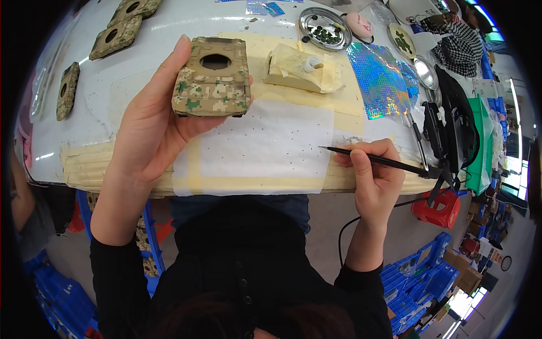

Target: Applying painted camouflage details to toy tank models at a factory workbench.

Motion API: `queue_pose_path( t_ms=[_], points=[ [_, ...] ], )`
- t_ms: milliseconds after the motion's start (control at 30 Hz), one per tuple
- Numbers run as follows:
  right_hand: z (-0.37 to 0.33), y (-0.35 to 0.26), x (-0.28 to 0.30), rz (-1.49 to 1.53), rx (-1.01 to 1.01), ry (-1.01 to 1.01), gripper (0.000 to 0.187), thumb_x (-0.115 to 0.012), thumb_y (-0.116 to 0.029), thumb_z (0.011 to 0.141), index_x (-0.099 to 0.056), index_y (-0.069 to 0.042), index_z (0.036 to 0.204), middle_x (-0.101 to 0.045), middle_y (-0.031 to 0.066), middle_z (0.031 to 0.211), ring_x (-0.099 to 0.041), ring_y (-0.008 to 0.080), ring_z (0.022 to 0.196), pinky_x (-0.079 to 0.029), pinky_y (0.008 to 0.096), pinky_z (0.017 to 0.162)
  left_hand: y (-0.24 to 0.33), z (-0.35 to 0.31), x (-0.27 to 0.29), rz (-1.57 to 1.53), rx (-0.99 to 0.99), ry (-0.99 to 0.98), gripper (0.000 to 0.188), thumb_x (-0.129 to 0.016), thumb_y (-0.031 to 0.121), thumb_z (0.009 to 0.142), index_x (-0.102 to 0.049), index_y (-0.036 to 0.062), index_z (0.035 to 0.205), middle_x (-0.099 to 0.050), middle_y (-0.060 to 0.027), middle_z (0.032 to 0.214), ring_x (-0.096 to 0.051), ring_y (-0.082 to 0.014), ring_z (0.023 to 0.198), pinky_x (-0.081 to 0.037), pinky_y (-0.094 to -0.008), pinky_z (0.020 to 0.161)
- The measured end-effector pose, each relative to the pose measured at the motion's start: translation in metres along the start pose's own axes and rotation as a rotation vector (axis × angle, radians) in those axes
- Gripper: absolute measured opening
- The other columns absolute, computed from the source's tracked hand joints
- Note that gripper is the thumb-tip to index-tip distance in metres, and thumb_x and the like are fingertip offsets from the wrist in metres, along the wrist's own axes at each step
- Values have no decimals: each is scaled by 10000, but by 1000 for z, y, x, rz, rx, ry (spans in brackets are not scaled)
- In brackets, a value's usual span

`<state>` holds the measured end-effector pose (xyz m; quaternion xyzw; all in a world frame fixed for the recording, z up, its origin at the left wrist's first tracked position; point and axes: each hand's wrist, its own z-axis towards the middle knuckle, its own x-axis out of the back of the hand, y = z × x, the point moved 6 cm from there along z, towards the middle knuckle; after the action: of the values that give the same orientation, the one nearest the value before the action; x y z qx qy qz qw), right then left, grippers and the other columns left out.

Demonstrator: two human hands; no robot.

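My left hand (152, 113) holds up a camouflage toy tank hull (212, 85) with a round hole in its top, thumb on its left side and fingers beneath. In my right hand (375, 183) are slim black tweezers (389, 161), pinched between thumb and fingers. Their fine tip points left over a white paper sheet (254, 169) taped to the table's near edge. Tiny dark specks lie scattered across that sheet. Whether the tip holds a speck is too small to tell.
Beyond the paper sits a tape-covered block (293, 70). A metal dish (302, 34) of small dark parts and a shiny holographic sheet (378, 79) lie to the right. More camouflage hulls (116, 38) rest at far left. Beside the table stand a red stool (437, 210) and blue crates (418, 271).
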<state>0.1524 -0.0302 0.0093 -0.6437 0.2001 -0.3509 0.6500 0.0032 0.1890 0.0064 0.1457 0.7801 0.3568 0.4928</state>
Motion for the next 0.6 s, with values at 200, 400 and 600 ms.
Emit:
queue_pose_path(
  t_ms=[200,400,600],
  points=[
    [0,0,0,10,8,-8,114,-613,-53,888,-552,42,875,-649,100,805,-641,127,758,-498,225,704,0,0,0,1,-2,6,579,-308,400,999,-322,-60,1350,-536,-287,1179,-645,-273,971,-611,-225,638],
    [0,1,0,23,20,-11,116,-607,-56,894,-545,42,883,-648,104,812,-643,131,762,-500,224,703,0,0,0,-1,-4,7,583,-309,403,998,-325,-64,1347,-538,-286,1176,-644,-274,972,-611,-224,638],
    [1,-2,5,93,22,39,131,-595,-78,906,-524,32,895,-645,117,810,-656,154,740,-522,241,695,0,0,2,14,-3,30,572,-315,398,998,-333,-54,1348,-543,-279,1172,-648,-268,965,-608,-220,637]
  ],
)
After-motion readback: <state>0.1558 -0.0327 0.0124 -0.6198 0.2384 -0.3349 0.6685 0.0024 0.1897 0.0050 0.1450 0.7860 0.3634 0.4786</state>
